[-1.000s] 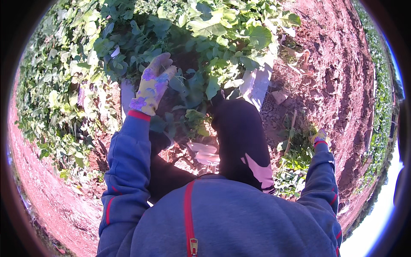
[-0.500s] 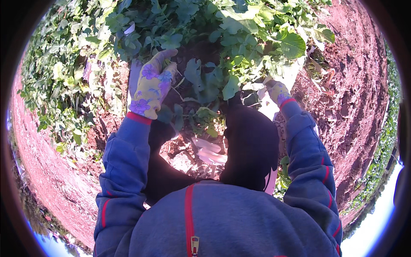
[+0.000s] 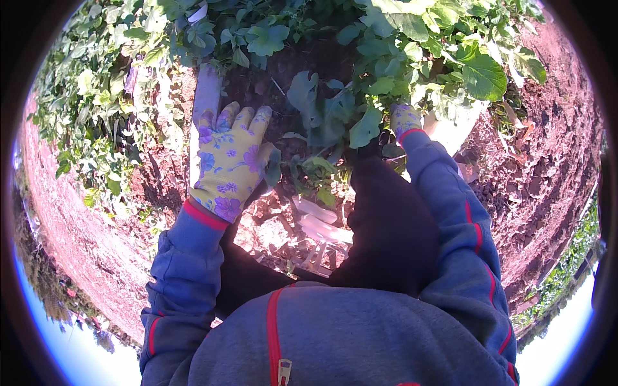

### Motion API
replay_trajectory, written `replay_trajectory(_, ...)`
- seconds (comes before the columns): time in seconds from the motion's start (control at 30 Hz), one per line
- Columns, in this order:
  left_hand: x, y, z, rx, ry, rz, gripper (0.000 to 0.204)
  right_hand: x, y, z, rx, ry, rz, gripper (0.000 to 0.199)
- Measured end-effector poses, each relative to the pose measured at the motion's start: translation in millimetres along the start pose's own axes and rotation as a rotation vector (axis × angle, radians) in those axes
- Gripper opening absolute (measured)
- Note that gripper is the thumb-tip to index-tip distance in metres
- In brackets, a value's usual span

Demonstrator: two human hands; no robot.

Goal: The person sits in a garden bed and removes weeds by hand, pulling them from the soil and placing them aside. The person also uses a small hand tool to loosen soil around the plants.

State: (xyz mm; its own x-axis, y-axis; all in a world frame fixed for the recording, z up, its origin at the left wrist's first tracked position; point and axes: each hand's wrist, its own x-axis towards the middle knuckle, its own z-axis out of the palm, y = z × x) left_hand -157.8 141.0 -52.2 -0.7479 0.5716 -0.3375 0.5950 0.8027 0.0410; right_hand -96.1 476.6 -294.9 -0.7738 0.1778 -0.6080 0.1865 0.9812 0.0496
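Leaves (image 3: 335, 112) lie between left hand (image 3: 228, 161) and right hand (image 3: 405, 121).

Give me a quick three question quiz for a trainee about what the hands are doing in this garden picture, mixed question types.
1. True or false: the left hand wears a yellow glove with purple flowers.
2. Multiple choice: the right hand is A) resting on the knee, B) reaching in among the green leaves, C) out of view.
3. Fill the gap: the ground beside the plants is bare, reddish ____.

Key: 1 true; 2 B; 3 soil.
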Motion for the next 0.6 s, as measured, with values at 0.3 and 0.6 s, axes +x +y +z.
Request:
replay_trajectory(0.3, -38.0, 38.6, 5.4, -0.091, 0.046, 0.079, 0.050, -11.0, -36.8, -17.6, -0.081, -0.102, -0.447, 0.030)
replay_trajectory(0.6, -34.4, 39.6, 26.3, -0.044, 0.018, 0.070, 0.046, 21.8, -0.9, -42.4, 1.162, 0.287, -0.180, 0.024)
